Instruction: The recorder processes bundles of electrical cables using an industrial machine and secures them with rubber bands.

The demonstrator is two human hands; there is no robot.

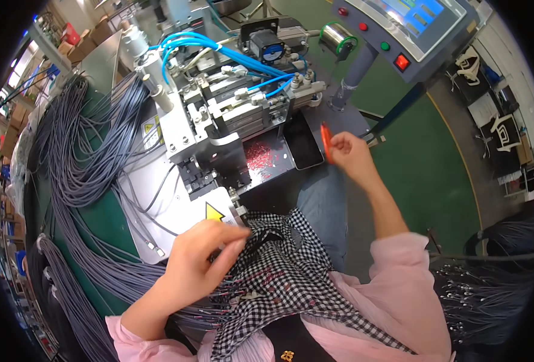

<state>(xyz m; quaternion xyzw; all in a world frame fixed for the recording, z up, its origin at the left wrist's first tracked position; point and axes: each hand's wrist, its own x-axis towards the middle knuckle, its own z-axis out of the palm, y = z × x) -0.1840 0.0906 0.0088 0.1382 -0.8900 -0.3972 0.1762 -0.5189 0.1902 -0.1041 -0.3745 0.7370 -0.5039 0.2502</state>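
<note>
My right hand [350,155] is closed on a slim orange-red hand tool [326,142], held upright beside the machine's black bin; its exact kind does not show. My left hand [203,256] hovers over my lap, at the corner of the machine's white plate. Its forefinger points right with the thumb apart below it, and nothing shows between them. Beyond the left hand stands the bench machine [230,96], with blue air hoses and metal cylinders. Small red scraps [261,158] lie scattered on its dark tray.
Bundles of grey cables [92,163] cover the bench at left, and some run under my left forearm. A black bin [302,142] sits at the machine's right. A control panel [408,36] stands at upper right. More cables [478,301] hang at lower right.
</note>
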